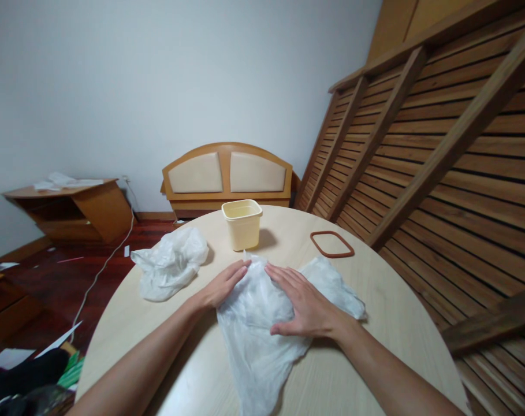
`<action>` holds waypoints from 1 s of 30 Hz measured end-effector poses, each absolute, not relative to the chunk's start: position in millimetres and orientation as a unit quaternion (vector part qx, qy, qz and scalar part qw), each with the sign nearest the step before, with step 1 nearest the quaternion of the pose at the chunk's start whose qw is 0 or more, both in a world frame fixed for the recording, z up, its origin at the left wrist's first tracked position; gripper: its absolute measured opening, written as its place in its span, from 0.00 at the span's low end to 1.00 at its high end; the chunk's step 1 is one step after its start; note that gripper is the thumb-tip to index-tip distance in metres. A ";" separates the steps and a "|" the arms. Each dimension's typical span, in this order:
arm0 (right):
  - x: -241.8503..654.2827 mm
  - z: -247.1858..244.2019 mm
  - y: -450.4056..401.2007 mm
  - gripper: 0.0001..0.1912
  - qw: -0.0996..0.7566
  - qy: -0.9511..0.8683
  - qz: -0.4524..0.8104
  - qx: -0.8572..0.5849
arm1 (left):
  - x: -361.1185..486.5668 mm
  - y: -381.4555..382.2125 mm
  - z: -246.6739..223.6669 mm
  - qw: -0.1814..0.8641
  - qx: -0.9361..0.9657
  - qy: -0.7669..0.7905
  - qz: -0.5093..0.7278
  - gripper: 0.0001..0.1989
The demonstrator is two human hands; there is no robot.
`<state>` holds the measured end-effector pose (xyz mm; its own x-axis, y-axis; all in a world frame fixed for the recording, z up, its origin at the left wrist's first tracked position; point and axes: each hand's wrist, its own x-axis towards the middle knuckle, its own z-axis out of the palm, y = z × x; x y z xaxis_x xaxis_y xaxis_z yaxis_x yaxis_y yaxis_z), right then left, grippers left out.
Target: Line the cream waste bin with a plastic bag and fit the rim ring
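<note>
A thin white plastic bag [262,341] lies spread over the near middle of the table. On its upper left edge rests my left hand [225,283], fingers stretched out. My right hand [305,303] lies on the bag's right side, its fingers extended and the thumb apart. Just beyond the bag a pale yellow plastic bin [244,231] stands upright, its top uncovered. Part of white plastic [335,289] sticks out past my right hand; I cannot tell if it is a separate bag.
Another crumpled white plastic bag [171,263] sits at the table's left. A brown rounded-square ring [332,244] lies at the right on the round table [387,323]. A slatted wooden frame [418,162] leans along the right side. A headboard [227,173] stands behind.
</note>
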<state>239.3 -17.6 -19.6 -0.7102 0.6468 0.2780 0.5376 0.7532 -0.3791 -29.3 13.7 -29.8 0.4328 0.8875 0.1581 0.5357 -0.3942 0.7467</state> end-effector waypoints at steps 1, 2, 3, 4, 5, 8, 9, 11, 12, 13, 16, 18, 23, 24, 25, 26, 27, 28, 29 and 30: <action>239.2 -19.0 -18.0 0.60 0.203 -0.915 0.132 -0.322 | -28.9 13.4 -28.7 0.324 0.779 0.445 0.299 0.34; 239.3 -18.3 -18.3 0.60 0.206 -0.916 0.129 -0.320 | -28.2 12.9 -27.0 0.333 0.773 0.434 0.321 0.35; 239.6 -17.7 -18.6 0.59 0.207 -0.917 0.126 -0.317 | -27.4 11.9 -25.1 0.340 0.767 0.420 0.346 0.35; 239.8 -17.1 -18.9 0.59 0.207 -0.918 0.123 -0.315 | -26.3 10.5 -22.9 0.345 0.760 0.404 0.374 0.35; 239.9 -16.8 -19.2 0.58 0.207 -0.919 0.122 -0.312 | -25.0 8.7 -20.7 0.349 0.752 0.390 0.400 0.34; 239.6 -17.4 -19.8 0.57 0.199 -0.923 0.123 -0.305 | -20.3 2.7 -17.3 0.354 0.721 0.373 0.464 0.31; 239.3 -18.2 -19.8 0.56 0.193 -0.925 0.123 -0.303 | -18.7 1.0 -17.7 0.351 0.717 0.375 0.472 0.29; 238.6 -20.4 -19.4 0.54 0.186 -0.926 0.124 -0.303 | -16.0 -1.5 -20.3 0.337 0.724 0.386 0.462 0.27; 238.3 -21.6 -18.9 0.52 0.187 -0.926 0.125 -0.304 | -15.0 -2.4 -21.7 0.325 0.736 0.391 0.448 0.25; 238.0 -22.7 -18.3 0.51 0.189 -0.924 0.127 -0.307 | -14.3 -3.2 -22.8 0.310 0.749 0.395 0.432 0.24; 237.4 -25.6 -16.2 0.46 0.201 -0.918 0.137 -0.313 | -12.6 -7.8 -20.8 0.265 0.791 0.385 0.395 0.22; 237.4 -27.3 -15.2 0.42 0.207 -0.914 0.143 -0.317 | -10.9 -14.2 -14.8 0.224 0.824 0.376 0.361 0.23; 238.7 -28.8 -15.0 0.41 0.216 -0.913 0.159 -0.309 | -1.5 -37.4 -1.6 0.090 0.894 0.378 0.221 0.50; 239.6 -28.3 -15.0 0.43 0.216 -0.913 0.165 -0.305 | 0.5 -40.7 -1.5 0.080 0.900 0.380 0.196 0.56; 240.8 -27.5 -14.9 0.47 0.213 -0.913 0.172 -0.303 | 2.2 -42.8 -2.3 0.075 0.905 0.381 0.175 0.59; 242.4 -26.5 -14.6 0.50 0.208 -0.912 0.178 -0.304 | 3.2 -43.5 -3.5 0.073 0.908 0.380 0.159 0.61; 244.5 -25.4 -14.1 0.53 0.201 -0.912 0.183 -0.308 | 3.2 -43.0 -4.8 0.072 0.912 0.377 0.146 0.61; 246.9 -24.4 -13.3 0.56 0.193 -0.911 0.186 -0.313 | 2.3 -41.2 -6.0 0.073 0.917 0.369 0.136 0.59; 249.7 -23.6 -12.3 0.57 0.184 -0.910 0.188 -0.319 | 0.3 -38.5 -6.7 0.073 0.921 0.360 0.128 0.56; 252.6 -23.1 -11.1 0.58 0.174 -0.910 0.191 -0.325 | -2.7 -35.3 -6.9 0.071 0.925 0.352 0.121 0.51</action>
<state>252.6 -11.1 -23.1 -0.7277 0.6583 0.1928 0.5255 0.7156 -0.4602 -2.7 -35.3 -6.9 0.7230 0.6688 0.1731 0.6346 -0.7420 0.2164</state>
